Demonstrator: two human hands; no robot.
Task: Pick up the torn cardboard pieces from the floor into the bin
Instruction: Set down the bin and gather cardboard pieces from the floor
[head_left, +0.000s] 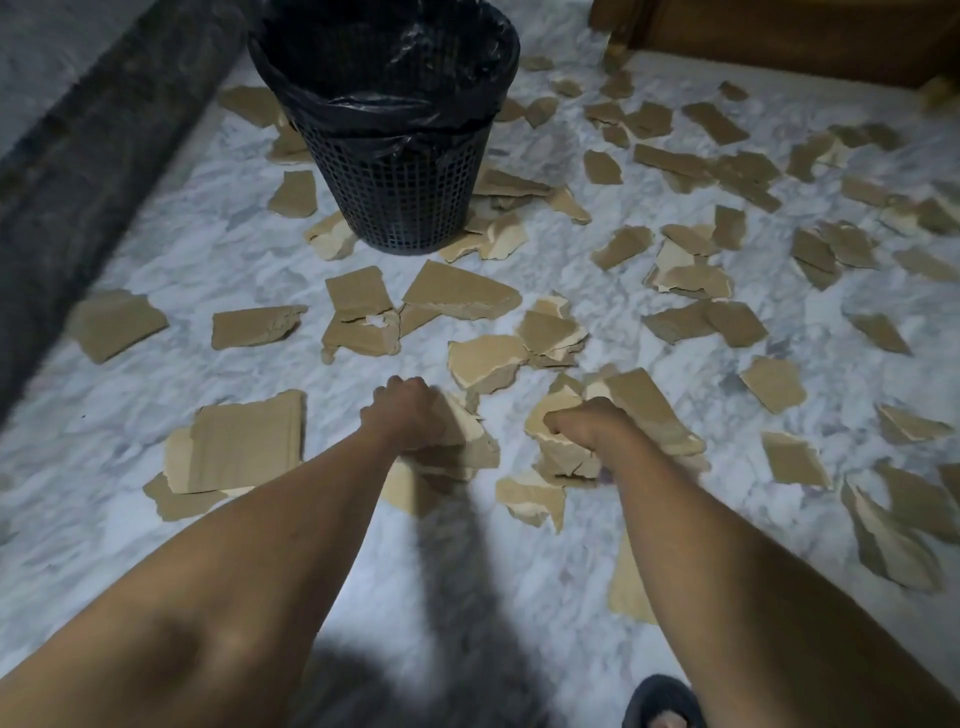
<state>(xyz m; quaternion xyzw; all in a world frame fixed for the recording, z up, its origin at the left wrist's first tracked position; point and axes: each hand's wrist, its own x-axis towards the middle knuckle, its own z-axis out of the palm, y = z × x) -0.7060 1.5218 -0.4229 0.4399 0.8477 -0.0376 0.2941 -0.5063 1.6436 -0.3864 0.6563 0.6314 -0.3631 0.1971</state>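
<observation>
Left hand (408, 413) and right hand (589, 428) each grip bunched cardboard pieces (644, 408), evidently gathered in handfuls for the bin (400, 197) at twelve o'clock.

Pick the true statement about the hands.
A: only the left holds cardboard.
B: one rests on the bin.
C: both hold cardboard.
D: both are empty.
C: the left hand and the right hand each grip torn cardboard, short of the bin.
</observation>
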